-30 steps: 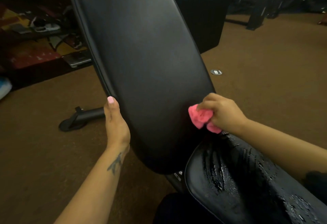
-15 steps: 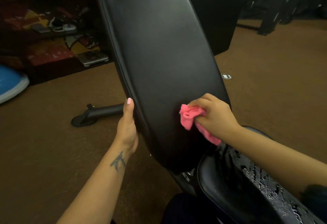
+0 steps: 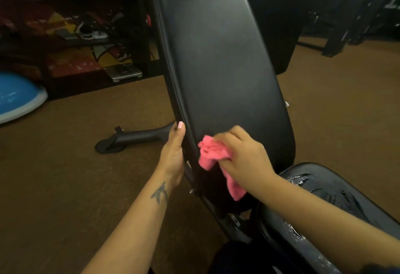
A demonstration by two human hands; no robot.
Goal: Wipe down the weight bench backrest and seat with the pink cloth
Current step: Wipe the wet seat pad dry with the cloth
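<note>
Two hands are on the bench; the right hand [image 3: 244, 159] has its fingers curled round a bunched pink cloth [image 3: 213, 154] and presses it against the lower part of the backrest [image 3: 216, 61], while the left hand [image 3: 174, 150] rests along the left edge of that pad, thumb straight up the side and the other fingers out of sight behind it, so I cannot tell how tightly they wrap. A second ago the cloth sat near the pad's lower right edge, just above the seat [image 3: 337, 189]; half a second ago it was nearer the middle; now it lies close to the left edge, almost beside the steadying hand; the stroke has run right to left across the bottom of the pad. The left hand has kept its place on the edge throughout. A loose tail of the cloth hangs down toward the gap between the two pads.

That suggests the lowest band of the backrest is about covered; its upper stretch looks dull and dry, though I cannot say whether it is wiped. The seat shows glistening wet streaks and droplets, so it likely awaits the cloth; I would judge the job roughly midway. Behind, a bench foot [image 3: 132, 138] lies on brown carpet [image 3: 75, 176].
</note>
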